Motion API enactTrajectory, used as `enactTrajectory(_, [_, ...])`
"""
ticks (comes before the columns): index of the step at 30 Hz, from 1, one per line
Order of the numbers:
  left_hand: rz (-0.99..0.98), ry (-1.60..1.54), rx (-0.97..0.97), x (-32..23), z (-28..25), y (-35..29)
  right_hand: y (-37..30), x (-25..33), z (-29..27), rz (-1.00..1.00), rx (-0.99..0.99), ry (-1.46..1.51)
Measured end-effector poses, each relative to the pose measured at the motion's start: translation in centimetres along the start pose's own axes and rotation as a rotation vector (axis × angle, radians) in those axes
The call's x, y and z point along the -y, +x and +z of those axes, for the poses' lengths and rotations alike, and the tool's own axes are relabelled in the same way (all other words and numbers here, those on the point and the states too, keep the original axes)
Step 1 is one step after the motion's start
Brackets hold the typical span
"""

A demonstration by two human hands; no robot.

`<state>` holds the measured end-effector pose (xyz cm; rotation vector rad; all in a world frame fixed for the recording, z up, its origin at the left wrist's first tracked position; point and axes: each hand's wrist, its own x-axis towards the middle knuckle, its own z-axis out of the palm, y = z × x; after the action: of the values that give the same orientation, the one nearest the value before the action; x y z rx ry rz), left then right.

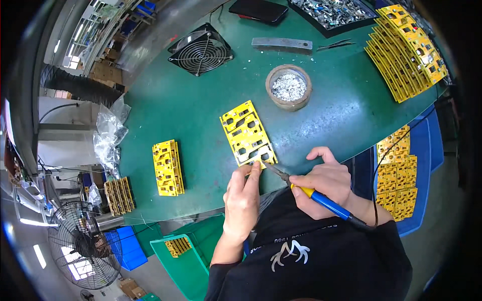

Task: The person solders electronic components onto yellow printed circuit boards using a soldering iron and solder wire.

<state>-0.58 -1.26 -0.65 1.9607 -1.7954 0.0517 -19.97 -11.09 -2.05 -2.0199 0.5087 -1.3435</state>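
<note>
A yellow circuit board panel (247, 131) with cut-outs and small parts lies tilted on the green table in front of me. At its near edge, the fingers of my left hand (242, 200) are pinched together on the board; anything small between them is hidden. My right hand (326, 183) grips a soldering iron (329, 204) with a blue and yellow handle. Its metal tip reaches the board's near right corner, close to my left fingertips. From the handle's end a black cord runs up to the right.
Beyond the board stands a round tub (288, 103) of silvery bits. A square fan (202, 52), metal bar (282, 44), tweezers (336, 44) and tray of small parts (332, 15) lie farther back. Yellow boards stand stacked left (168, 168) and right (401, 55). A blue bin (424, 165) holds more.
</note>
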Motion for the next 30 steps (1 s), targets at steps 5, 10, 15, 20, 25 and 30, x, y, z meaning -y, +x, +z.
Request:
enactTrajectory(5, [0.001,-0.031,-0.041,-0.6,-0.3,0.1,0.0,-0.3,-0.2,0.025,-0.013,0.007])
enactTrajectory(10, [0.011,-0.050,-0.112,-1.1,0.0,0.3,0.1,-0.5,-0.3,0.050,-0.028,0.022])
enactTrajectory(15, [0.001,-0.061,-0.117,-1.1,0.8,0.2,-0.1,-0.5,0.0,0.045,-0.011,0.028])
enactTrajectory(20, [-0.047,-0.082,-0.117,-1.4,1.0,0.3,-0.1,-0.5,0.2,0.049,-0.001,0.026])
enactTrajectory(25, [-0.051,-0.051,-0.094,-1.4,1.2,0.1,0.0,-0.5,0.4,0.043,0.013,0.027])
enactTrajectory(30, [-0.030,-0.061,-0.115,-1.1,1.3,0.0,0.0,-0.5,0.4,0.035,0.017,0.026])
